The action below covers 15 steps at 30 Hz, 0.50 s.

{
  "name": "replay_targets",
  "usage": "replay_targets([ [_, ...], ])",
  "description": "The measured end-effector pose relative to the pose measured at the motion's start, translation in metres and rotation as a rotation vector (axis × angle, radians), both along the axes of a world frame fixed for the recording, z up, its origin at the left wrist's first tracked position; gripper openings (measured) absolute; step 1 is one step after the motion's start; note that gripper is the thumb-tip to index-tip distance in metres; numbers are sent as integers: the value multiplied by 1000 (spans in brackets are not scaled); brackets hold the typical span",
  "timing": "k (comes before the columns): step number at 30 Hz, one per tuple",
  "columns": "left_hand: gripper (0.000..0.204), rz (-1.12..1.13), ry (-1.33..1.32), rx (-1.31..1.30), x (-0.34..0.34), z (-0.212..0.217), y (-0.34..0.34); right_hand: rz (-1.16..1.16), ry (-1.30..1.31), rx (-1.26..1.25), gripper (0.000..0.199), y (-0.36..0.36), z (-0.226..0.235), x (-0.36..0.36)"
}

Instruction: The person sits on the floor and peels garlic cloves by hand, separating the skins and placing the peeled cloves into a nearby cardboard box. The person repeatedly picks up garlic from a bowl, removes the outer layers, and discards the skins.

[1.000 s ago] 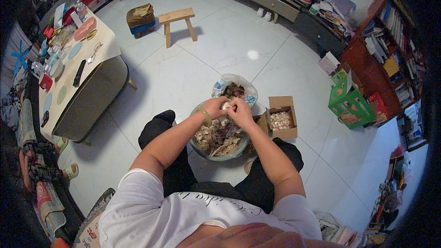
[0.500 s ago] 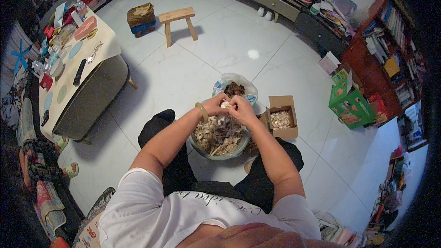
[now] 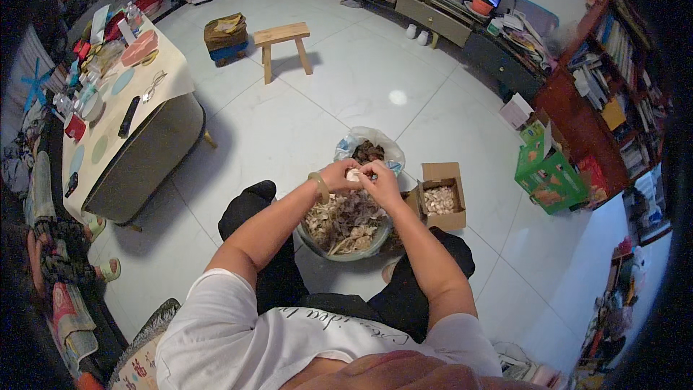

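Note:
A whitish garlic bulb (image 3: 353, 174) is pinched between my two hands, above a basin. My left hand (image 3: 336, 177), with a pale bangle at its wrist, has its fingers closed round the bulb. From the other side, the fingers of my right hand (image 3: 379, 183) press on it; the exact finger contact is too small to make out. Below, the light green basin (image 3: 348, 258) is heaped with papery garlic skins and dry pieces (image 3: 345, 225). An open cardboard box (image 3: 441, 171) to the right holds many pale garlic cloves (image 3: 439, 201).
Just beyond my hands stands a plastic-lined container (image 3: 390, 146) with dark brown scraps. Farther off are a wooden stool (image 3: 281, 33) and a small covered seat (image 3: 225, 35). A cluttered table (image 3: 108, 112) is at left; a green carton (image 3: 550, 173) and bookshelf (image 3: 588, 112) stand at right.
The view has shifted slightly, so the room and basin sit lower in the picture. My hands stay together on the garlic bulb, with the fingers in a slightly different pose.

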<state>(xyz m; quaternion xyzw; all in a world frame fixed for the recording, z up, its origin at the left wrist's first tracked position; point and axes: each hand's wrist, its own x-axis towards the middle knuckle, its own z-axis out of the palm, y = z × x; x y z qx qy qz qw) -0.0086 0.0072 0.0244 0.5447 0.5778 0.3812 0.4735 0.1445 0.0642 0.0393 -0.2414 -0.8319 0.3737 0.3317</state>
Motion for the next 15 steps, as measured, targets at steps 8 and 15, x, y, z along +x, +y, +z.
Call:
replay_targets([
  [8,36,0,118,68,4,0,-2,-79,70,-31,9,-4,-5,-5],
  [15,36,-82,-34,71,4,9,-2,1,-9,-75,8,1,4,-3],
])
